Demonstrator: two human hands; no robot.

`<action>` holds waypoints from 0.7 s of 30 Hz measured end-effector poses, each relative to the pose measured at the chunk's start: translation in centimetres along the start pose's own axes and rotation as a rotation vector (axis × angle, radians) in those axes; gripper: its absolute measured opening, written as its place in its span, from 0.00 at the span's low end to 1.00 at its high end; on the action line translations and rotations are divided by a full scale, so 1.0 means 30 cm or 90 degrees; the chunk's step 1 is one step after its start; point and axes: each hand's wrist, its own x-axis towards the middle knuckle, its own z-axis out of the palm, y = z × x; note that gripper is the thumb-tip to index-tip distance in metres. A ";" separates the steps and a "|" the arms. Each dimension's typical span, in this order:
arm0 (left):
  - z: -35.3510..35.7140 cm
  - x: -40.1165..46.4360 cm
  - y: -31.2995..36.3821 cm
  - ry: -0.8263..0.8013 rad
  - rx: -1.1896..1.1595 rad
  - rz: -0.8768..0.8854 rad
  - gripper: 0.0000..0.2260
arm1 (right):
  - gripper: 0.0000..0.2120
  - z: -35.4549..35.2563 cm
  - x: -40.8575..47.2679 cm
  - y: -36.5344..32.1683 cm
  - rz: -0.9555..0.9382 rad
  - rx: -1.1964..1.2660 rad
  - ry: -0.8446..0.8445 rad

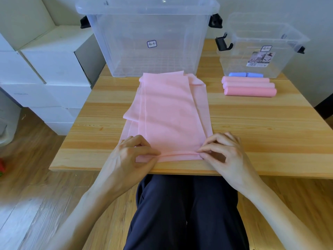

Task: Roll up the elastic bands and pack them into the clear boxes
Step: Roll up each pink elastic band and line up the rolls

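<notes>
A person seated at a wooden bench (252,123) works the near end of a pink elastic band (169,109), which lies flat in loose, overlapping layers down the middle of the bench and reaches from the near edge back to the foot of a large clear box (149,42). The left hand (131,156) pinches the band's near-left corner between thumb and curled fingers, while the right hand (223,152) pinches the near-right corner the same way; between the two hands the band's edge is turned over into a narrow fold. The hands are apart, one at each side of the band.

The large clear box stands at the far side of the bench with its lid on and black latches at both ends. To its right stands a small clear box (259,51), its lid off and leaning behind it, a printed label on its front wall. Just in front of the small box, three rolled pink bands (249,86) lie side by side, touching, with a rolled blue band (246,74) behind them against the box's front wall.

The person's dark trousers (187,210) show below the bench edge. White cartons (45,65) are stacked on the wooden floor to the left.
</notes>
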 end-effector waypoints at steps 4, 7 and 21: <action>0.002 0.008 0.008 0.006 -0.023 -0.036 0.03 | 0.14 0.001 0.012 0.002 0.020 0.020 0.000; -0.007 0.010 0.013 -0.004 -0.019 -0.027 0.04 | 0.14 0.004 0.018 -0.008 0.020 -0.003 0.000; -0.030 -0.001 0.030 -0.074 -0.047 -0.085 0.04 | 0.06 -0.037 0.022 -0.035 0.113 0.001 -0.104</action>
